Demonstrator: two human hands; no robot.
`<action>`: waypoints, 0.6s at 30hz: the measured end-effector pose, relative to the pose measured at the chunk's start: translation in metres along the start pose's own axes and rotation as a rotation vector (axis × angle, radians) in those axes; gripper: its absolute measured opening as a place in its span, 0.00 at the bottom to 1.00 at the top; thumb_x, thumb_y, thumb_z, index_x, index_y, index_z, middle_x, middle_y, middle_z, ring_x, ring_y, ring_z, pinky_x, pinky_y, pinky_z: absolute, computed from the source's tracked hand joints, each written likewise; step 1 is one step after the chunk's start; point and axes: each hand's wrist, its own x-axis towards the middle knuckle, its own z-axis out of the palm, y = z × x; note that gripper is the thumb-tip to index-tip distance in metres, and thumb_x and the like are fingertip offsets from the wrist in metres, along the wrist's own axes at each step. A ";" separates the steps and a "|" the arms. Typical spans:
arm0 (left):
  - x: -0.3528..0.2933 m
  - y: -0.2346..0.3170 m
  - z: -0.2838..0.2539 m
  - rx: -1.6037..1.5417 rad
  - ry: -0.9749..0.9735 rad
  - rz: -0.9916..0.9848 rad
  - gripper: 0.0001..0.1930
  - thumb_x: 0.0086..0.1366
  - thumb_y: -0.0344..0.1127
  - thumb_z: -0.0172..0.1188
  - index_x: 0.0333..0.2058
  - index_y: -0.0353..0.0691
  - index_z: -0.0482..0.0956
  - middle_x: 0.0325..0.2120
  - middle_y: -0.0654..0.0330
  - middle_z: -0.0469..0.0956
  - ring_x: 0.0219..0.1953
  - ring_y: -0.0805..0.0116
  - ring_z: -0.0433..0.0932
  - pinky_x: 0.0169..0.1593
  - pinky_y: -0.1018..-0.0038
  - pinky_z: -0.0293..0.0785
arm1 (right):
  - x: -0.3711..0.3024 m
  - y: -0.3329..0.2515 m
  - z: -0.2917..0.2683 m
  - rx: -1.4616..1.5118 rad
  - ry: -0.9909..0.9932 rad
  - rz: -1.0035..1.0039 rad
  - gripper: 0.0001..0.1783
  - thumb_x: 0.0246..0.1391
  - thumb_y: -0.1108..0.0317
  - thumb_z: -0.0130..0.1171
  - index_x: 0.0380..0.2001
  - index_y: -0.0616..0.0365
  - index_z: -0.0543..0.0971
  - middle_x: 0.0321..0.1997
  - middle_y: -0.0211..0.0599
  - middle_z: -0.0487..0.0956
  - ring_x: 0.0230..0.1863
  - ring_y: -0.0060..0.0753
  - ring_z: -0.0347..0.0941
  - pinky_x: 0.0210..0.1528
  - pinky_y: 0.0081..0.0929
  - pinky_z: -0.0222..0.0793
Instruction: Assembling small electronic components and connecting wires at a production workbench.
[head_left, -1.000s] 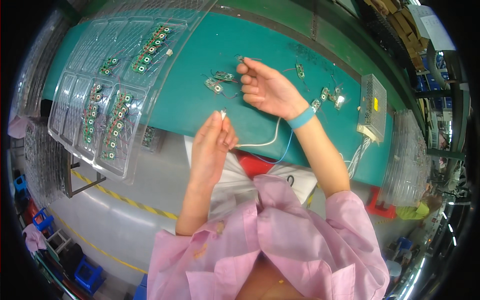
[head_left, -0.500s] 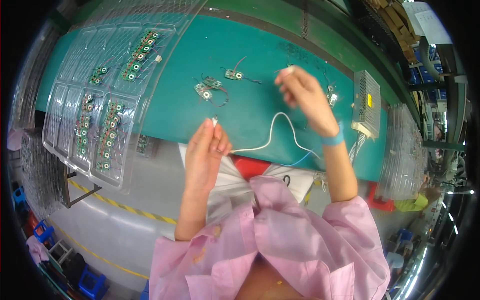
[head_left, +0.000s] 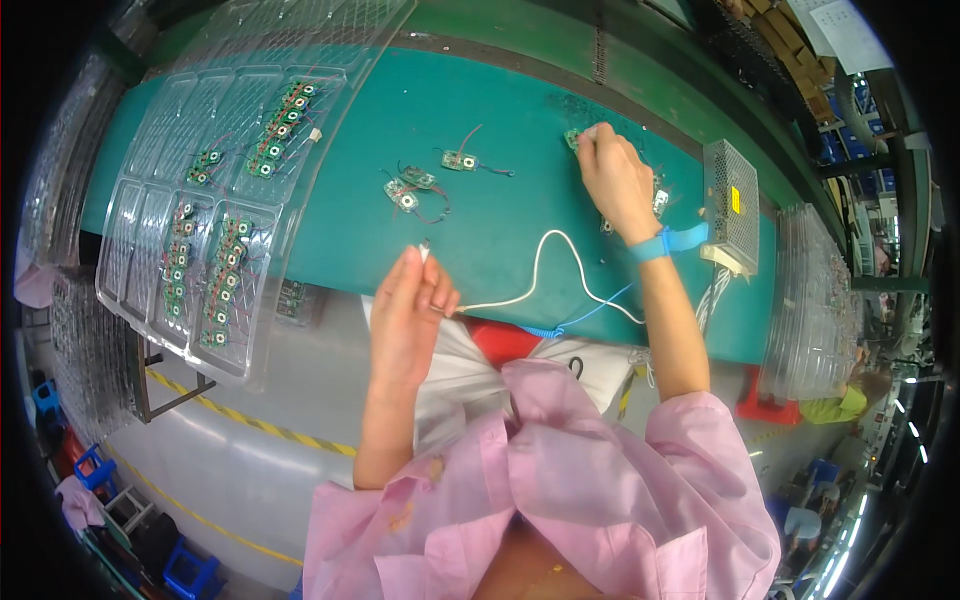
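Observation:
My left hand, near the front edge of the green table, is closed on a white cable plug with a small dark tip pointing up. From this hand a white cable loops to the right across the table. My right hand reaches to the far right, fingertips pinched at the edge of a small green circuit board; the hand partly hides it. Between the hands, farther back, lie a wired circuit board and a pair of boards with dark wires.
Clear plastic trays on the left hold several wired boards. A metal-cased power supply stands at the right, near another board. A blue wrist strap with a coiled cord runs from my right wrist.
My right hand has moved slightly right and away from me, its fingertips now at the green board. My left hand keeps the cable plug in nearly the same place.

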 end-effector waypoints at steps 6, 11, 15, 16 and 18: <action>-0.002 -0.002 0.005 0.115 -0.002 -0.015 0.14 0.70 0.42 0.45 0.27 0.41 0.69 0.17 0.69 0.60 0.22 0.80 0.58 0.29 0.83 0.58 | -0.034 -0.025 -0.044 1.409 -0.366 0.388 0.13 0.62 0.60 0.45 0.37 0.61 0.71 0.29 0.40 0.77 0.23 0.22 0.69 0.19 0.17 0.62; -0.005 -0.009 0.023 0.290 -0.049 -0.041 0.14 0.69 0.42 0.45 0.28 0.41 0.70 0.18 0.69 0.63 0.23 0.81 0.59 0.29 0.84 0.57 | -0.070 -0.040 -0.044 1.778 -0.667 0.469 0.12 0.64 0.63 0.44 0.37 0.61 0.71 0.19 0.30 0.70 0.15 0.16 0.58 0.18 0.12 0.51; -0.010 -0.013 0.035 0.382 -0.104 -0.053 0.13 0.69 0.41 0.45 0.27 0.41 0.69 0.19 0.69 0.63 0.23 0.81 0.58 0.29 0.84 0.56 | -0.087 -0.046 -0.035 1.911 -0.774 0.471 0.11 0.64 0.64 0.44 0.38 0.60 0.71 0.15 0.24 0.64 0.14 0.14 0.52 0.17 0.12 0.46; -0.011 -0.012 0.037 0.391 -0.122 -0.055 0.13 0.70 0.40 0.44 0.27 0.42 0.68 0.19 0.68 0.63 0.22 0.81 0.57 0.29 0.84 0.56 | -0.090 -0.047 -0.034 1.934 -0.794 0.453 0.10 0.63 0.65 0.44 0.38 0.60 0.71 0.15 0.23 0.62 0.14 0.13 0.51 0.18 0.12 0.45; -0.014 -0.012 0.040 0.407 -0.160 -0.059 0.13 0.70 0.38 0.44 0.26 0.42 0.66 0.18 0.68 0.62 0.21 0.80 0.56 0.29 0.83 0.54 | -0.096 -0.048 -0.033 1.979 -0.834 0.415 0.09 0.63 0.66 0.45 0.39 0.59 0.71 0.14 0.20 0.57 0.15 0.12 0.48 0.18 0.12 0.43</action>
